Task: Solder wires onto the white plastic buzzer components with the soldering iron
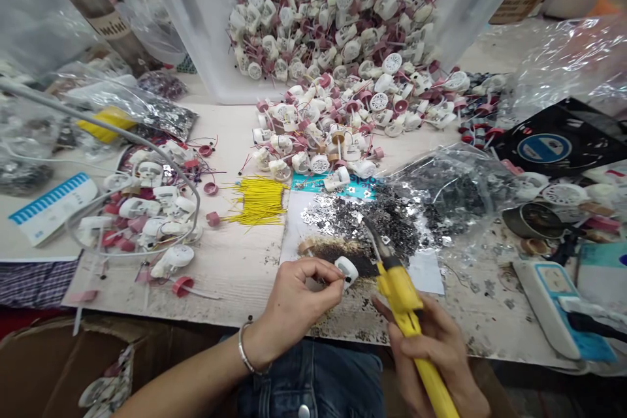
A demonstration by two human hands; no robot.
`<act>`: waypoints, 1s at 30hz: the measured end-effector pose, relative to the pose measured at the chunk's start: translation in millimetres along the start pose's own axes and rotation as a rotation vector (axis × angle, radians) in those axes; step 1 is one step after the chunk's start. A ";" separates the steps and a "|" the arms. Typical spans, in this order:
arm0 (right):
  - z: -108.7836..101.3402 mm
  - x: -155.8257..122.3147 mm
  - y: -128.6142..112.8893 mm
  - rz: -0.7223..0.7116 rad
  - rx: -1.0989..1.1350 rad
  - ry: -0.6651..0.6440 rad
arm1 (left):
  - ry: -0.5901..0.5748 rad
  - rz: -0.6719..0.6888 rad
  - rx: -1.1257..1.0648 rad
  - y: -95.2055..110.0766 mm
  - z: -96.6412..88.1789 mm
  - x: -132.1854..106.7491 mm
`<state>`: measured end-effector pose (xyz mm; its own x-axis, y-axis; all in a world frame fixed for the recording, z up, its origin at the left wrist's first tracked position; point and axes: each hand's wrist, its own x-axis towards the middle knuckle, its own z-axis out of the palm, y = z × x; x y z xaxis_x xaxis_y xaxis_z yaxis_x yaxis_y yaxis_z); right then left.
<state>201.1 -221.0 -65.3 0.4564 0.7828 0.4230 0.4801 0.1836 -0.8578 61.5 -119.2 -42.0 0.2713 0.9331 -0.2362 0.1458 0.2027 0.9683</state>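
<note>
At clock centre, over the front of the bench (230, 274): white round part (349, 269), pinched between thumb and forefinger of the left hand (294, 294), other fingers curled in. Right hand (448, 356) between 4 and 5 o'clock, fingers wrapped round the yellow tool (404, 297), a good full grip. Its narrow metal nose (381, 247) points up-left, at about 1–2 o'clock, near the part; can't tell if it touches the dark and silver flakes (396, 222) behind it. Flakes run 12 to 2, partly on a white sheet (426, 271). Yellow wire bundle (262, 201) at 10, just beside that sheet. Loose white and pink assemblies (318, 130) at 11 to 12, more of them filling the translucent bin (189, 19) beyond. Power strip (543, 304) at 3, blue-labelled black piece (582, 127) at 2.
</note>
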 end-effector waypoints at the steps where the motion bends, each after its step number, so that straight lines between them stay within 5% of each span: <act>1: 11.4 8.1 -0.1 -0.037 -0.004 0.011 | -0.001 0.004 0.002 -0.1 -0.2 -0.7; 6: 39.3 24.4 0.2 0.015 0.048 -0.025 | 0.003 0.014 0.001 -0.4 -2.2 -3.3; 10: 33.9 19.2 -2.9 -0.021 0.045 0.007 | -0.014 0.005 -0.027 -1.3 -3.3 -3.1; 23: 38.4 22.7 -1.1 0.232 0.052 0.029 | -0.103 -0.055 -0.168 -3.3 -6.7 -2.4; 30: 37.2 22.1 -0.7 0.141 0.007 0.002 | -0.113 -0.059 -0.166 -4.3 -7.5 -1.9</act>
<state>183.0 -181.8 -66.3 0.5202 0.8002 0.2983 0.4060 0.0756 -0.9107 53.3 -119.7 -45.1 0.3737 0.8807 -0.2911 0.0083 0.3106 0.9505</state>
